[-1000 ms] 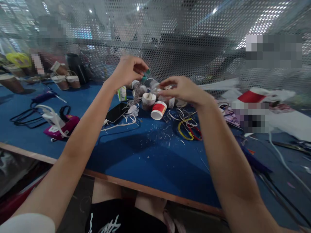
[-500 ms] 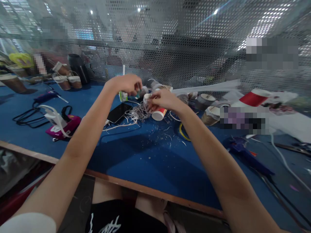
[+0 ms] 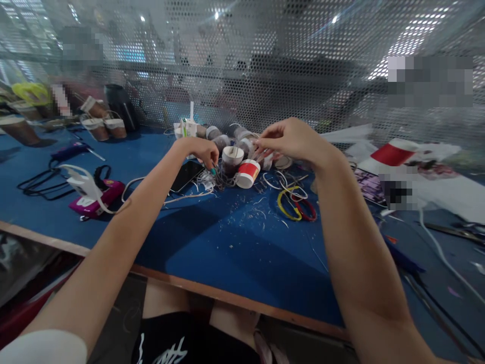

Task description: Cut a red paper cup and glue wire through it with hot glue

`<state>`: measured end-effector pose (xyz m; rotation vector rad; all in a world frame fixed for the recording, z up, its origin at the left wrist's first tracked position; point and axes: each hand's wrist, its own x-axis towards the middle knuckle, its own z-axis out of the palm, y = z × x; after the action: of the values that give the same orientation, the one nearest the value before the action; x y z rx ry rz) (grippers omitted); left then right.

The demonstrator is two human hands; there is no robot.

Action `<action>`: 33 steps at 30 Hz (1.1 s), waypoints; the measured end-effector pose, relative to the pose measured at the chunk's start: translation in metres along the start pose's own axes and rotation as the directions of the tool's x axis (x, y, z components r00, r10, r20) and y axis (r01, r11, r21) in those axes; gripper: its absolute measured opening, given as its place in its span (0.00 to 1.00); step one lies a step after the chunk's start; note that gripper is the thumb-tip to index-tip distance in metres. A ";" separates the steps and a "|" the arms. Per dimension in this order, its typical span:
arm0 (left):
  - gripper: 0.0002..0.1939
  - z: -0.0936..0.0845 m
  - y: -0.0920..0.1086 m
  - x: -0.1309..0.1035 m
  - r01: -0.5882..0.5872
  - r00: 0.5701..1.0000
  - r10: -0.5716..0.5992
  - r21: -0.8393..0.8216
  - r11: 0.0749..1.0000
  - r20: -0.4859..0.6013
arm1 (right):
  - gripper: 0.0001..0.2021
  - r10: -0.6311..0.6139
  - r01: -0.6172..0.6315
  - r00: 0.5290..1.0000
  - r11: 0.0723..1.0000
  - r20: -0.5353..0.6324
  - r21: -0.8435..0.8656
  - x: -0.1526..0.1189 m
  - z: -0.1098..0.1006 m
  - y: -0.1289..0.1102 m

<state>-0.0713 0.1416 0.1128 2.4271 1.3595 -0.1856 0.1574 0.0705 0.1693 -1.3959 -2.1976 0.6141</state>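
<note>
A thin wire [image 3: 260, 151] is pinched in the right hand [image 3: 293, 140]; a small tool [image 3: 212, 172] is gripped by the left hand [image 3: 197, 149] near the table's [image 3: 235, 242] far edge. The paper cup [image 3: 247, 173] beside them could be toppled by a tug.

head-worn view, looking forward and down; close over blue table [image 3: 235, 253]; facing mesh screen [image 3: 265, 65]

- Both forearms are bare from the upper arm down to the hands, left hand [image 3: 200, 149] and right hand [image 3: 293, 140], with no watch, bracelet or ring to be seen.
- A short white fabric sleeve [image 3: 43, 347] covers the left upper arm at the frame's lower corner.
- A black garment with white brush-style lettering [image 3: 170, 344] shows at the lap.
</note>
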 end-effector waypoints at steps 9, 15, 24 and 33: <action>0.12 -0.023 0.025 -0.041 -0.080 0.855 0.067 -0.004 0.997 -0.514 | 0.30 -0.194 0.206 0.978 0.943 -0.071 0.263 0.028 0.057 0.014; 0.12 -0.031 0.036 -0.056 -0.110 0.754 0.068 -0.025 0.994 -0.653 | 0.16 -0.131 0.073 0.990 0.783 0.049 0.617 0.027 0.084 0.004; 0.15 -0.036 0.051 -0.066 -0.277 0.613 -0.039 -0.262 0.925 -0.789 | 0.09 -0.182 0.056 0.973 0.785 0.143 0.617 0.033 0.103 0.012; 0.16 -0.040 0.046 -0.066 -0.483 0.387 -0.204 -0.386 0.786 -0.899 | 0.06 -0.078 -0.065 0.952 0.893 0.296 0.445 0.032 0.142 0.025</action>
<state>-0.0700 0.0817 0.1791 1.9689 1.1762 1.6802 0.0784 0.0925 0.0460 -1.0996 -2.0888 1.3225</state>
